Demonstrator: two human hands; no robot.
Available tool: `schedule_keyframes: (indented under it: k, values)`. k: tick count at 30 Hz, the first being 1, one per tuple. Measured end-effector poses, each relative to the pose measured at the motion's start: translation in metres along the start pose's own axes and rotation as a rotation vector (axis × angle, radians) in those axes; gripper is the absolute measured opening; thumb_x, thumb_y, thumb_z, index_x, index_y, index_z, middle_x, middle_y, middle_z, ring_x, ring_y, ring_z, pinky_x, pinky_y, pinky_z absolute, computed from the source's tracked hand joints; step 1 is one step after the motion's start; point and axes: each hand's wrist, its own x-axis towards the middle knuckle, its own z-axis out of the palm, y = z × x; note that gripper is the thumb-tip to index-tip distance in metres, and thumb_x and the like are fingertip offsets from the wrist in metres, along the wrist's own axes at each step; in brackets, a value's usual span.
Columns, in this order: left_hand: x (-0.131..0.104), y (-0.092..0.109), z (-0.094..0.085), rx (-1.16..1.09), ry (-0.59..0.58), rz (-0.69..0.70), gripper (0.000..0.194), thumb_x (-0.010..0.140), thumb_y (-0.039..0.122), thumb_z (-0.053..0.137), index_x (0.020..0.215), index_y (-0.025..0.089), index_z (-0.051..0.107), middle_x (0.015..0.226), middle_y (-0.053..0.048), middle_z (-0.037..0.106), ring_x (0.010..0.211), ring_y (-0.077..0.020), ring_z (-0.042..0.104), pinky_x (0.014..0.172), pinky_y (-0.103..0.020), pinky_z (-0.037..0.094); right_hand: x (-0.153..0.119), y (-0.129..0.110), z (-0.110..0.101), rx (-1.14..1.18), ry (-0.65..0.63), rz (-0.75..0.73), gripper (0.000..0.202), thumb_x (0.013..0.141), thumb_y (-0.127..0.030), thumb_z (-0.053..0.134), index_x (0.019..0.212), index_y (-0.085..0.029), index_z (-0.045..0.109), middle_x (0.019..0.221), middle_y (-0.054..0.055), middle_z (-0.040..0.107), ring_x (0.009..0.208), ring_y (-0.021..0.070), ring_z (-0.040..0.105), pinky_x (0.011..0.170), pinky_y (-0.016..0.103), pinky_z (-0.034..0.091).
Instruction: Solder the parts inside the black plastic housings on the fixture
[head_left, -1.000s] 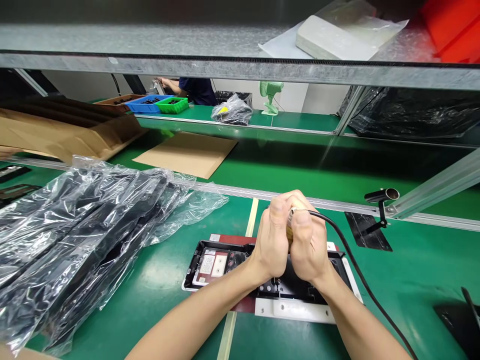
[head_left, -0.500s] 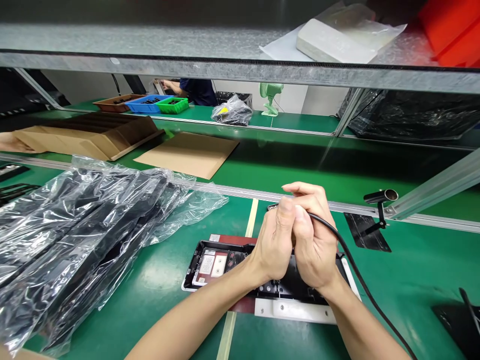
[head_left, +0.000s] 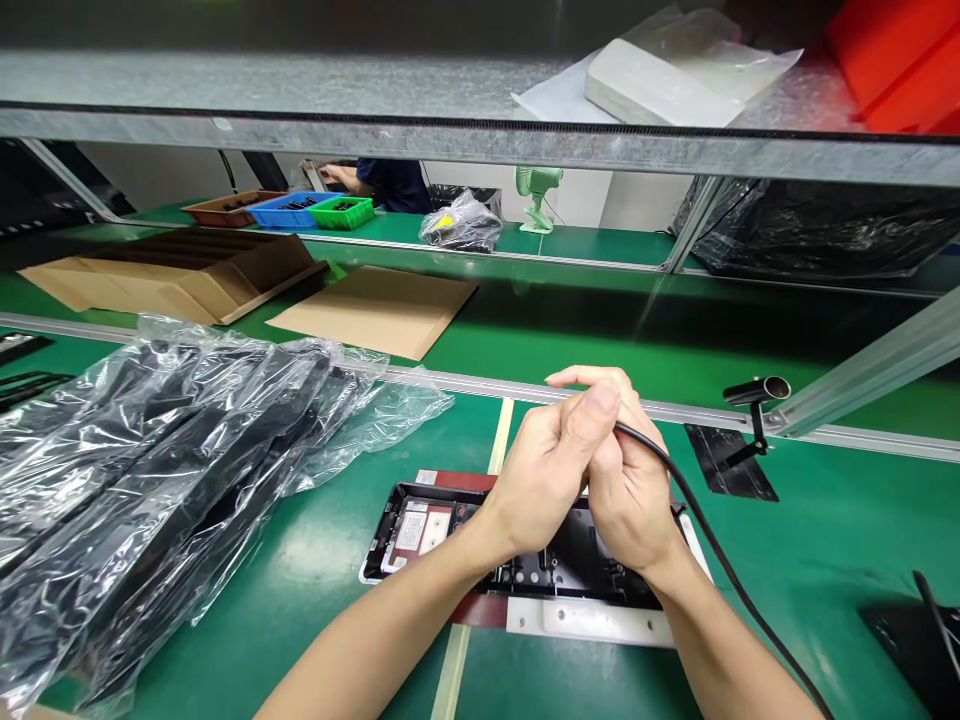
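Note:
My left hand (head_left: 551,470) and my right hand (head_left: 626,470) are pressed together above a long black plastic housing (head_left: 652,590). A black cable (head_left: 712,540) comes out at the top of my right hand, which is closed around it, and curves down to the lower right. The fingers of my left hand are closed against the right ones; what they grip is hidden. The housing lies open side up on a dark red fixture board (head_left: 480,609) with a white block (head_left: 592,622) along its front. A label and a white plate show in its left end.
Plastic-wrapped black parts (head_left: 195,470) cover the left of the bench. Behind are a cardboard divider box (head_left: 142,283) and a flat cardboard sheet (head_left: 375,308). A metal tube holder (head_left: 757,391) stands right, under an overhead shelf (head_left: 375,135). A co-worker's arm (head_left: 349,178) shows beyond.
My left thumb and hand have shifted over the right hand's fingers. The dark perforated end that showed beyond my hands is now out of sight. A hand at the cardboard box has left the view.

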Motion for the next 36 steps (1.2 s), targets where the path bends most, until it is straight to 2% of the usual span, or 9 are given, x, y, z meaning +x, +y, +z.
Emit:
schedule_keyframes:
  k: [6, 9, 13, 18, 24, 33, 36]
  values:
    - [0.003, -0.005, 0.011, -0.021, 0.095, 0.071, 0.063, 0.107, 0.057, 0.027, 0.077, 0.020, 0.067, 0.088, -0.008, 0.069, 0.094, -0.0227, 0.065, 0.084, -0.037, 0.053, -0.002, 0.001, 0.005, 0.095, -0.012, 0.019, 0.032, 0.105, -0.031, 0.038, 0.088, -0.024, 0.064, 0.096, 0.005, 0.068, 0.086, 0.0199, 0.059, 0.084, 0.040, 0.044]
    - [0.003, -0.009, 0.011, 0.029, 0.164, 0.075, 0.065, 0.107, 0.058, 0.024, 0.074, 0.020, 0.064, 0.085, -0.007, 0.067, 0.091, -0.0223, 0.064, 0.084, -0.038, 0.053, -0.002, 0.003, 0.008, 0.152, -0.003, 0.021, 0.030, 0.105, -0.030, 0.040, 0.091, -0.023, 0.065, 0.094, 0.005, 0.067, 0.085, 0.0191, 0.059, 0.083, 0.039, 0.045]
    - [0.001, -0.013, 0.009, 0.056, 0.222, 0.067, 0.061, 0.108, 0.056, 0.023, 0.070, 0.022, 0.055, 0.078, -0.004, 0.060, 0.077, -0.0182, 0.058, 0.077, -0.036, 0.052, -0.001, 0.004, 0.012, 0.222, 0.009, 0.015, 0.028, 0.105, -0.027, 0.041, 0.093, -0.023, 0.066, 0.097, 0.004, 0.067, 0.087, 0.0172, 0.060, 0.082, 0.037, 0.046]
    - [-0.004, -0.016, 0.009, 0.045, 0.236, 0.060, 0.056, 0.109, 0.051, 0.023, 0.070, 0.022, 0.051, 0.077, -0.002, 0.053, 0.073, -0.0166, 0.053, 0.080, -0.036, 0.052, -0.002, 0.005, 0.014, 0.239, 0.016, 0.016, 0.027, 0.105, -0.028, 0.043, 0.086, -0.022, 0.062, 0.090, 0.003, 0.063, 0.082, 0.0159, 0.058, 0.077, 0.034, 0.046]
    - [-0.005, -0.017, 0.011, 0.007, 0.236, 0.050, 0.056, 0.109, 0.047, 0.021, 0.072, 0.022, 0.056, 0.082, -0.004, 0.059, 0.079, -0.0192, 0.058, 0.083, -0.039, 0.053, -0.002, 0.004, 0.016, 0.228, 0.033, 0.004, 0.025, 0.104, -0.026, 0.045, 0.084, -0.022, 0.058, 0.089, 0.002, 0.063, 0.080, 0.0150, 0.059, 0.076, 0.034, 0.047]
    - [-0.005, -0.017, 0.011, 0.050, 0.217, 0.094, 0.057, 0.109, 0.051, 0.023, 0.072, 0.022, 0.056, 0.078, -0.003, 0.055, 0.075, -0.0177, 0.054, 0.082, -0.036, 0.052, -0.006, 0.006, 0.015, 0.262, 0.048, 0.003, 0.025, 0.103, -0.026, 0.045, 0.085, -0.022, 0.062, 0.092, 0.004, 0.066, 0.081, 0.0162, 0.060, 0.075, 0.036, 0.047]
    - [-0.004, -0.016, 0.012, 0.066, 0.174, 0.081, 0.061, 0.109, 0.048, 0.017, 0.071, 0.021, 0.056, 0.081, -0.005, 0.056, 0.080, -0.0199, 0.055, 0.081, -0.038, 0.050, -0.005, 0.006, 0.015, 0.258, 0.061, -0.002, 0.027, 0.104, -0.026, 0.044, 0.085, -0.022, 0.064, 0.091, 0.004, 0.066, 0.080, 0.0159, 0.060, 0.074, 0.035, 0.047]
